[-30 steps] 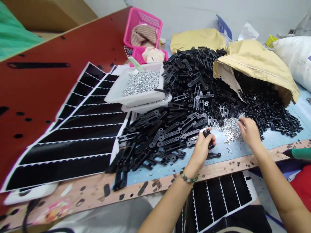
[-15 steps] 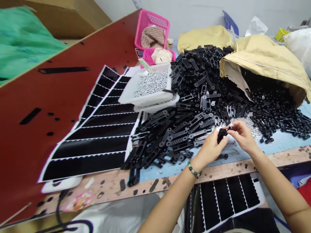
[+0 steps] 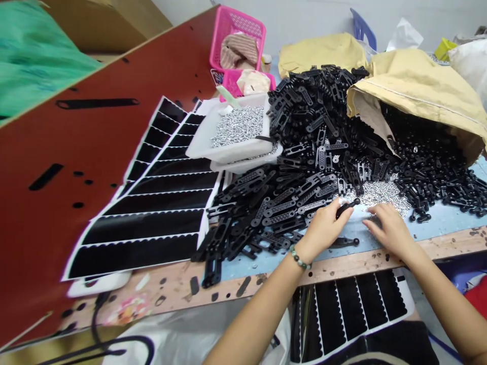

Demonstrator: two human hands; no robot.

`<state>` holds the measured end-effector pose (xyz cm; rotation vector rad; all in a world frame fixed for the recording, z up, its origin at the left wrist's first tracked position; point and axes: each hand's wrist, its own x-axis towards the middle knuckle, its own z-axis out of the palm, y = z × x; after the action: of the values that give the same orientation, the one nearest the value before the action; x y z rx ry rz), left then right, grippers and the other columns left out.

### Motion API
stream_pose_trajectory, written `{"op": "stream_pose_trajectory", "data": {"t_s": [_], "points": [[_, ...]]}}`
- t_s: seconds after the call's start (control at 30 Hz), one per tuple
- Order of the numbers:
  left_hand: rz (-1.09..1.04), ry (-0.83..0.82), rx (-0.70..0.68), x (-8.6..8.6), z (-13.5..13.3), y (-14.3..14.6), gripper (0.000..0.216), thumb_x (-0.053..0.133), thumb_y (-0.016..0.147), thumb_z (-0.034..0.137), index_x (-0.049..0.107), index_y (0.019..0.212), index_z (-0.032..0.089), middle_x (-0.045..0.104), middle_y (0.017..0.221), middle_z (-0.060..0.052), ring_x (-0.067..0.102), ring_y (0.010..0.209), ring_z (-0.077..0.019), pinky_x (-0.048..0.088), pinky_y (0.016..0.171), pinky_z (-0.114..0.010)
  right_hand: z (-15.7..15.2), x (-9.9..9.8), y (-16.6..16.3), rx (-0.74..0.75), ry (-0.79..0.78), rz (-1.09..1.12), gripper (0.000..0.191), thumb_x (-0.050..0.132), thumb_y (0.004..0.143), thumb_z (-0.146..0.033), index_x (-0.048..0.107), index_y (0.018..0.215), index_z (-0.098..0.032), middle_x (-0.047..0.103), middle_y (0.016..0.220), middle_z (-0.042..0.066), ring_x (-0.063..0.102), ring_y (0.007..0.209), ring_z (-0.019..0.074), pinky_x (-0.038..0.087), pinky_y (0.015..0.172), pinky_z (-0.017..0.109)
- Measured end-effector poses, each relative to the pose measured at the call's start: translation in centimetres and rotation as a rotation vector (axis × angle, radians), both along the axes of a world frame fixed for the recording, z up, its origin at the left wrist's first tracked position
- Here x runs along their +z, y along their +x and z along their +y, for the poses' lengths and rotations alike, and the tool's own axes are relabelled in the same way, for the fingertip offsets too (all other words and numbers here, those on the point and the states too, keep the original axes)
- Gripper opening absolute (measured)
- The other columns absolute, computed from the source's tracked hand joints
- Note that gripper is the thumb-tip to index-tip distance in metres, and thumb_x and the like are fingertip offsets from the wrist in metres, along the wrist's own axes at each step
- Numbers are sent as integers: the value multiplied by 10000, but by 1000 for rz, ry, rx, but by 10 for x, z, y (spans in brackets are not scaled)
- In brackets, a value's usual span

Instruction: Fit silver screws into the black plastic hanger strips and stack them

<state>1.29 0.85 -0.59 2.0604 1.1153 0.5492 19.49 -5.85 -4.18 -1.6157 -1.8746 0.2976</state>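
Above the pale-blue tabletop [image 3: 443, 215], your left hand [image 3: 326, 224] pinches a slim black plastic piece with a rounded end [image 3: 347, 207]; your right hand [image 3: 392, 230], thumb and fingers parted, is just beside it, near small silver metal fasteners [image 3: 383, 194]. You seem to be working the piece two-handed; the next move likely calls for a fine right-hand pinch.

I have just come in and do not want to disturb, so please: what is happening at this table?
A person's left hand grips a slim black ball-ended part. The right hand is apart from it, near small silvery metal pieces; whether it holds anything is unclear. Another black ball-ended part lies on the light-blue tabletop, near a heap of flat black bars.
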Motion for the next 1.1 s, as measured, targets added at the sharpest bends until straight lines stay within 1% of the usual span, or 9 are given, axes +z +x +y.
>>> {"op": "stream_pose_trajectory", "data": {"t_s": [0.07,0.17,0.3,0.43,0.57,0.73,0.8,0.93,1.1], "points": [[17,-44,-15,-4,5,1,159,470,906,315,536,981,192,594,737,17,558,665,-166,412,637,-276,-2,-9,2,-7,-15,-185,80,532,897,-248,569,839,-207,588,820,69,526,798,235,449,717,384],[13,1,-127,-12,10,6,111,465,908,256,538,947,181,606,853,-19,570,770,-179,445,712,-301,-5,-16,6,-60,-13,-253,161,543,894,-274,543,747,-208,557,761,60,517,761,231,439,681,366],[65,181,-339,-27,10,16,70,525,887,191,590,896,168,587,917,-46,538,899,-196,443,826,-329,-13,-18,17,-108,43,-123,210,565,882,-378,572,990,-198,589,910,87,553,855,248,473,729,394],[141,249,-414,-35,7,16,146,494,907,169,629,963,172,576,938,-60,511,920,-203,429,840,-336,-21,-26,15,20,60,-63,168,480,934,-229,597,1055,-221,630,945,75,572,876,228,484,776,398],[244,288,-404,-30,9,8,239,452,937,208,603,1123,199,571,977,-62,506,938,-205,409,837,-341,-19,-33,3,16,91,-77,156,502,922,-200,644,984,-199,637,885,76,567,834,222,492,747,385],[386,248,-432,-17,12,-4,199,467,939,230,658,914,181,595,911,-45,537,901,-195,362,834,-354,-1,-20,2,85,2,-71,133,541,899,-223,664,949,-223,636,896,65,573,849,219,497,763,383],[405,226,-442,-13,9,-8,210,463,941,230,657,877,181,604,894,-40,549,887,-190,353,828,-358,18,-15,3,7,28,-35,153,550,894,-264,644,1001,-208,627,951,85,575,897,233,496,792,392],[304,200,-369,-10,6,-11,180,509,915,244,624,1041,189,623,961,-55,562,953,-215,373,884,-400,64,-11,-2,-225,46,-92,353,613,839,-298,580,1147,-129,627,1005,156,563,960,306,475,836,468],[-162,-58,43,-6,20,-3,482,455,919,332,353,1367,187,560,1171,-111,595,958,-188,476,833,-342,68,-3,-8,-150,135,65,221,533,849,-154,594,1060,-152,643,976,112,584,918,249,488,823,405]]}}
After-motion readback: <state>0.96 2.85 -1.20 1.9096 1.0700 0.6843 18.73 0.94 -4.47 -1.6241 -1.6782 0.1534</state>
